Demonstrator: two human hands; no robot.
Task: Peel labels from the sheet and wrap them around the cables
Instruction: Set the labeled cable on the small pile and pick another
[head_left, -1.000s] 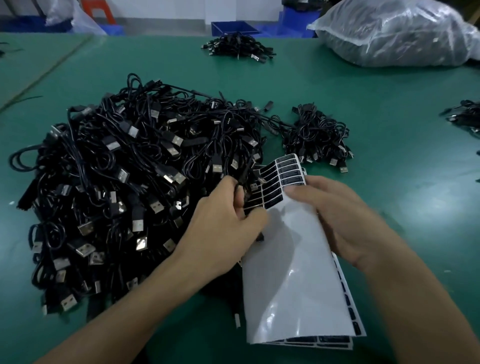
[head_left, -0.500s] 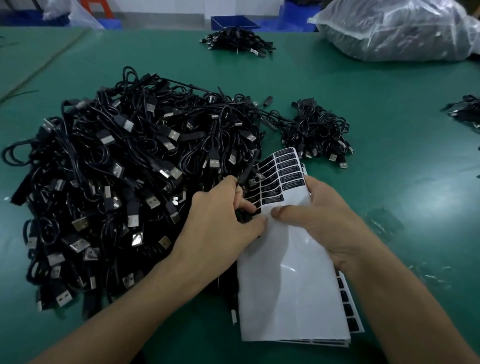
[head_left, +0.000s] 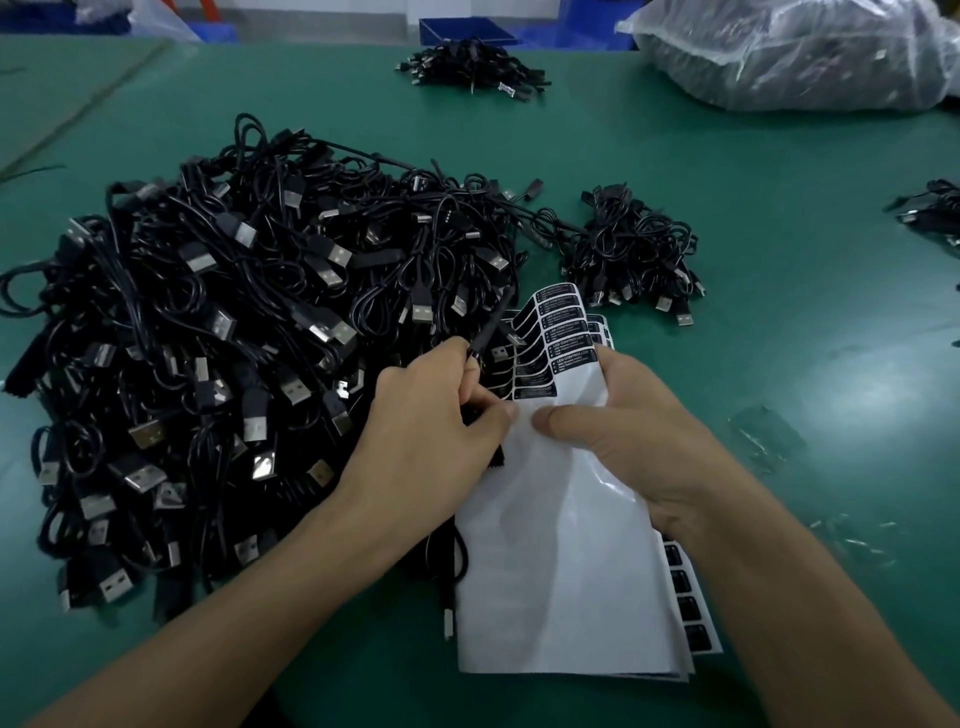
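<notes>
Just beyond the left hand (head_left: 426, 431), which pinches a cable (head_left: 491, 323), the labels (head_left: 563, 338) run up the sheet (head_left: 561, 571), closest to it, while the right hand (head_left: 639, 441) grips the sheet.

A smooth dark green desk (head_left: 779, 208) fills most of the view, with a straight seam (head_left: 78, 109) running diagonally across its far left corner. At its far right edge lies a big crumpled clear plastic bag (head_left: 810, 52) stuffed with dark contents. Small shiny translucent scraps (head_left: 763, 441) are scattered on the desk at right. Beyond the far edge stands a blue plastic bin (head_left: 457, 28), and another pale plastic bag (head_left: 161, 21) shows at upper left.
</notes>
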